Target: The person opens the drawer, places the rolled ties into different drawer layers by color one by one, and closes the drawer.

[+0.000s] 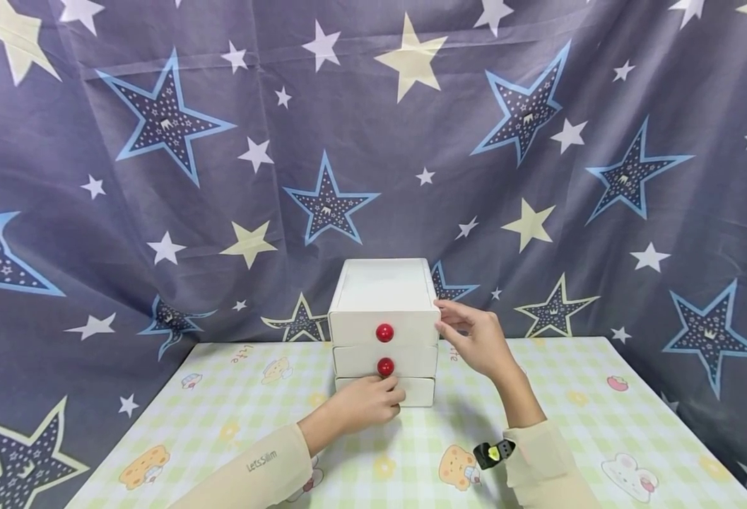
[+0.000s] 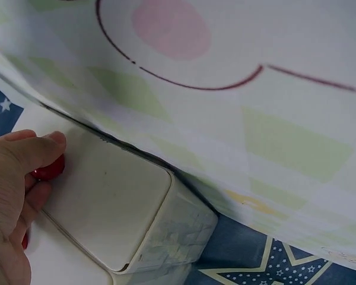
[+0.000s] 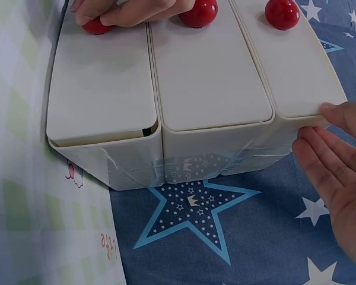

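Observation:
A white three-drawer box (image 1: pixel 382 283) stands at the far side of the table, each drawer front bearing a round red knob. My left hand (image 1: pixel 368 404) is at the lowest drawer (image 3: pixel 101 83), its thumb and fingers pinching that drawer's red knob (image 2: pixel 50 170). In the right wrist view the middle knob (image 3: pixel 199 13) and the top knob (image 3: pixel 282 13) show uncovered. At the box's upper right edge is my right hand (image 1: pixel 478 338). Its thumb touches the top drawer's front edge, with the other fingers extended along the side wall. All three drawers look pushed in.
A green-and-white checked cloth (image 1: pixel 239 438) with cartoon prints covers the table. Behind the box hangs a dark blue-grey curtain (image 1: pixel 373 127) patterned with stars. A black strap with a yellow figure (image 1: pixel 494 453) is on the right wrist.

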Demonstrator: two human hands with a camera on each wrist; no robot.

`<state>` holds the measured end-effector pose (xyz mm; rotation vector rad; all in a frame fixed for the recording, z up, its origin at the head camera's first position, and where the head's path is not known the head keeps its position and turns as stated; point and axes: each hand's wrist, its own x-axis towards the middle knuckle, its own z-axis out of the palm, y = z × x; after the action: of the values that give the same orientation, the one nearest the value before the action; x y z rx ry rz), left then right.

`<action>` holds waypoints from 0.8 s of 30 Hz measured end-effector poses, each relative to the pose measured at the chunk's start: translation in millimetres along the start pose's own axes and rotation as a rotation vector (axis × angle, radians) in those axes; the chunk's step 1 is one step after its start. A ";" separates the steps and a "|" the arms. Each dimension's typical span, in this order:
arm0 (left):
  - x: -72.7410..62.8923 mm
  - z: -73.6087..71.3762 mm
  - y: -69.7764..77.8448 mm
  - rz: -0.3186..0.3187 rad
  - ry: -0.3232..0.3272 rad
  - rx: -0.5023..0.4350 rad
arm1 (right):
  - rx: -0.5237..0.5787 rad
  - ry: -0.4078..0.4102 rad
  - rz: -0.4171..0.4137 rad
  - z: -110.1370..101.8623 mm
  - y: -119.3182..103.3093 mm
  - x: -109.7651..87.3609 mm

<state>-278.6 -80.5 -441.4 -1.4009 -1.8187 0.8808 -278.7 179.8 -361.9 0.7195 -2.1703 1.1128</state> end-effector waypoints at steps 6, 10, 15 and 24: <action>0.0 0.2 0.2 -0.001 0.004 0.003 | 0.010 0.007 0.002 0.7 0.7 -0.4; 0.0 -0.5 -0.1 -0.001 -0.001 0.000 | 0.015 0.006 0.003 1.2 1.1 -0.7; 0.3 0.5 -1.0 0.003 0.000 0.001 | 0.020 0.005 -0.002 1.0 0.8 -0.6; 0.3 3.3 -1.7 0.009 0.010 0.004 | 0.033 0.003 0.001 0.5 0.7 -0.1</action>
<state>-282.3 -80.9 -441.8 -1.4097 -1.8030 0.8804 -279.2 179.8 -362.6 0.7306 -2.1553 1.1517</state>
